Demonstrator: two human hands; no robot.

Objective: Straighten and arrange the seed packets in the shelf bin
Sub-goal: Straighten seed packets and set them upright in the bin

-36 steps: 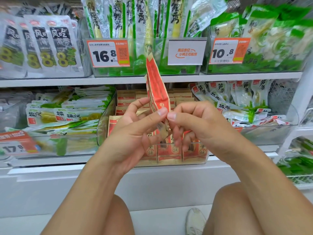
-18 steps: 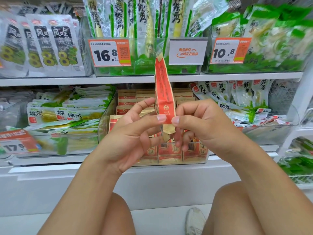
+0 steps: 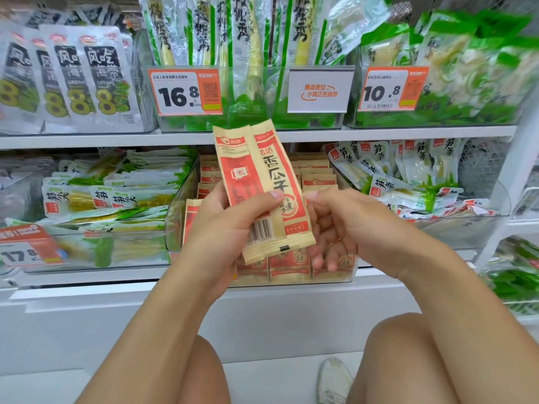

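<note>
The left hand [image 3: 230, 228] grips one seed packet [image 3: 262, 188] upright in front of the shelf bin [image 3: 175, 217]; the right hand [image 3: 341, 225] has curled fingers touching its edge. Rows already stand in the bin, so this packet still needs placing.

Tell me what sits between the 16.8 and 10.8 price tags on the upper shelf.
In the head view, a white sign with orange writing sits between the 16.8 tag and the 10.8 tag.

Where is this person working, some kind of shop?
Most likely a grocery store aisle. Shelves carry clear bins of packaged snacks, orange price tags hang on the bin fronts, and the left hand holds one seed packet from the stock.
</note>
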